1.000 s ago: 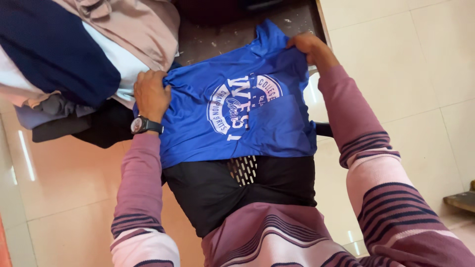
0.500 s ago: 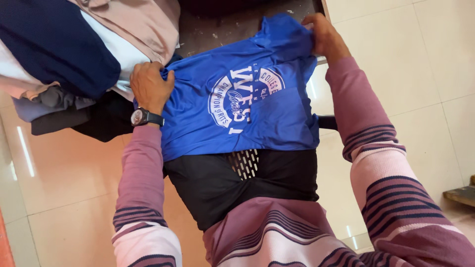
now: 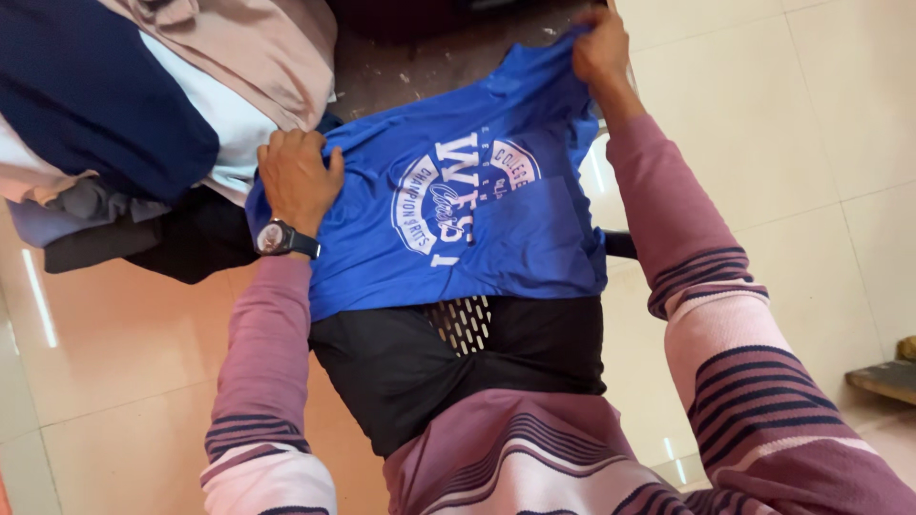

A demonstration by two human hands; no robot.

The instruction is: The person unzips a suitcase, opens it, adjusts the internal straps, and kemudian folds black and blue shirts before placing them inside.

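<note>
- I see the blue T-shirt (image 3: 477, 215) with its white printed emblem spread between both hands, draped over the lap.
- My left hand (image 3: 298, 176) lies on the shirt's near-left edge, fingers curled into the fabric, a dark wristwatch (image 3: 279, 238) just below it.
- My right hand (image 3: 601, 48) is closed in a pinch on the shirt's far corner, pulling it taut away from the left hand.
- Beyond the left hand sits a pile of clothes (image 3: 143, 95): navy, white, beige.
- Under the shirt's far end, between the hands, lies a dark counter (image 3: 429, 62).

Blue cloth T-shirt (image 3: 477, 205) with slight sheen, glossy floor tiles (image 3: 763, 114), scuffed matt tabletop (image 3: 429, 67)
</note>
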